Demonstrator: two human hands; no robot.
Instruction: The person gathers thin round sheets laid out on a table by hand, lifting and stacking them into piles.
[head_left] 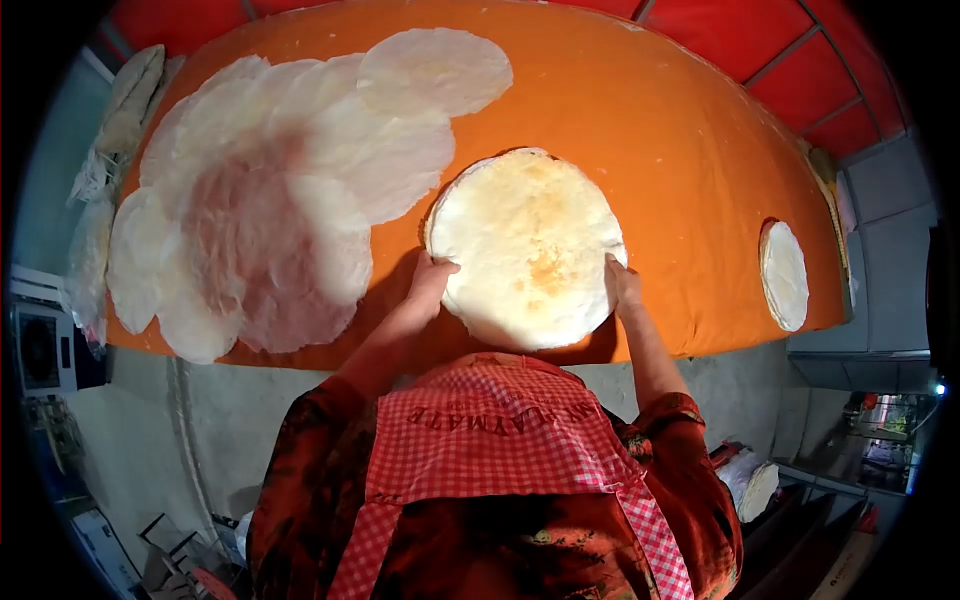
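Observation:
A thick stack of round flatbreads (525, 245), pale with light brown patches on top, is between my two hands near the table's front edge. My left hand (432, 278) grips its left rim, thumb on top. On the opposite rim my right hand (622, 280) holds on the same way. The fingers beneath are hidden. Left of the stack, many thin translucent dough sheets (400, 160) overlap on the orange cloth (660, 150). A smaller pile of flatbreads (784, 276) lies at the table's right end.
Plastic-wrapped bundles (130, 100) line the table's left edge. Red panels (730, 35) stand behind the table. A white appliance (42, 345) is at the far left, and a pale round bundle (757, 490) sits low on the right behind me.

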